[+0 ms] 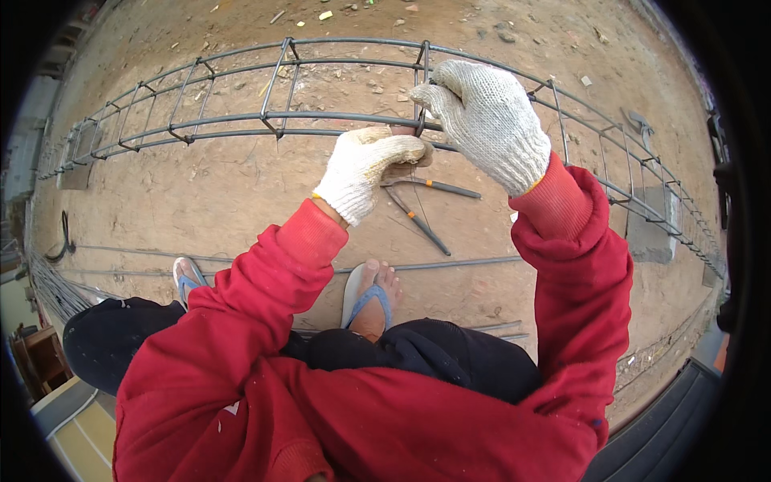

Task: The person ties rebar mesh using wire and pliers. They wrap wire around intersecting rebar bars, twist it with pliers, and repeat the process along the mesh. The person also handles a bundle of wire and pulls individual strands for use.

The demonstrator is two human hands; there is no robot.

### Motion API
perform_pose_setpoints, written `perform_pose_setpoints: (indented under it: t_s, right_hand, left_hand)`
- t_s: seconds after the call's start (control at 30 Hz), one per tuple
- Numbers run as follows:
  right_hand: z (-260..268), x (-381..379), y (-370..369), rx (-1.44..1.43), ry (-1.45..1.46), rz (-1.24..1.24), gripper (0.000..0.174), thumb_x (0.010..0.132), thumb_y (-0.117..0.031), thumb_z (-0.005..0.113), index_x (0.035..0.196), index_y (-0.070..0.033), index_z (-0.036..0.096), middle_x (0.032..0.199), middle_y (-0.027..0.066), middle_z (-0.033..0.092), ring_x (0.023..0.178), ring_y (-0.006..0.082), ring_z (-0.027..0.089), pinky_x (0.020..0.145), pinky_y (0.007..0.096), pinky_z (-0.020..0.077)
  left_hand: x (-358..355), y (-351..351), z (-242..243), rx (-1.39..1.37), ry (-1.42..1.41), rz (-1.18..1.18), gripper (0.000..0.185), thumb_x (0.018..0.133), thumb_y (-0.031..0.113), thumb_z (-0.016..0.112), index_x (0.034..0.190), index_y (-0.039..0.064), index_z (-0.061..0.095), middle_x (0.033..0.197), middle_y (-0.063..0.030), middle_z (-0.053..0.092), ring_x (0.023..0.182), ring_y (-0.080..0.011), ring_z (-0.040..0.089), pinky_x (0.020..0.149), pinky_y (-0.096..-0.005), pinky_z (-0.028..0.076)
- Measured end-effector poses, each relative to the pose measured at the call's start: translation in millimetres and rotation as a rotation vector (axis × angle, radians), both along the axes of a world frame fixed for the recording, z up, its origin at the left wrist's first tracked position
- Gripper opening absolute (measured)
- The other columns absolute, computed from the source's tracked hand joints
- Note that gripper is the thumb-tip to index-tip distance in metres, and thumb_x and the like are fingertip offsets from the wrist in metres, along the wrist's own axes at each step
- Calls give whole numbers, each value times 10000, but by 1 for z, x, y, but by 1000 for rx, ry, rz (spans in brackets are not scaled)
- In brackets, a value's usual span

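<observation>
A long rebar cage [229,122] of steel bars and square stirrups crosses in front of me. My left hand [373,162], in a white knit glove, is at the near lower bars beside a stirrup [425,57], its fingers curled around thin tie wire [420,202] that hangs down. My right hand [482,114], gloved too, is just right of the same stirrup, thumb and fingers bent near it; whether it pinches wire is hidden. Below my hands, pincers [426,226] with dark handles and orange bands lie spread on the dirt.
A hammer-like tool [642,126] lies behind the cage at right. Concrete blocks [650,232] stand under the cage. Loose bars [470,262] run by my sandaled feet [368,301]. A bundle of rods [57,286] lies at left.
</observation>
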State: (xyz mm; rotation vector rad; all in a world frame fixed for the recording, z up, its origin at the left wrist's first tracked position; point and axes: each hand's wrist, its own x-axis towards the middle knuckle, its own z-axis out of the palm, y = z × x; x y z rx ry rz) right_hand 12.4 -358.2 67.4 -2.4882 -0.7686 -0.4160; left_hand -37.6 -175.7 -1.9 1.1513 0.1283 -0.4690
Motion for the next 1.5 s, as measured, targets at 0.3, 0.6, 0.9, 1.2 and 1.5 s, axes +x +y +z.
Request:
perform_pose_setpoints:
  t_s: [0.3,0.6,0.9,1.2,1.5]
  right_hand:
    - [-2,9,6,15,101,-83,221,912,-214,684,879,5,692,698,160,625,623,306,619,593,382,481]
    - [-18,-53,-16,-163,-160,247,168,829,-173,662,978,-100,687,925,88,639,789,283,631,649,403,492]
    - [-57,-49,-35,-261,-256,269,281,802,-200,673,1046,-61,647,954,92,658,805,244,637,671,398,497]
    - [-52,-59,-52,-417,-352,244,450,720,-96,670,1170,-112,680,1068,71,668,990,287,645,831,419,514]
    - [-29,-55,-38,-85,-14,-137,499,744,-393,799,1113,-89,653,922,102,657,887,313,638,811,424,464]
  left_hand:
    - [-2,-11,-4,21,-85,133,230,924,164,672,1024,-41,703,946,-133,732,832,-216,723,739,-303,570]
    - [-3,-7,-2,70,-127,96,214,912,118,676,1032,-56,710,907,-109,735,811,-165,712,722,-279,579]
    - [1,0,5,63,-72,47,221,901,125,689,1012,-64,711,944,-132,739,834,-177,714,766,-285,569]
    - [3,-10,8,93,-115,108,214,899,119,706,1017,-58,728,919,-119,745,818,-164,718,747,-282,587]
    - [7,-3,-11,177,-315,71,206,920,75,653,1040,-79,719,919,-125,739,785,-173,710,725,-280,577]
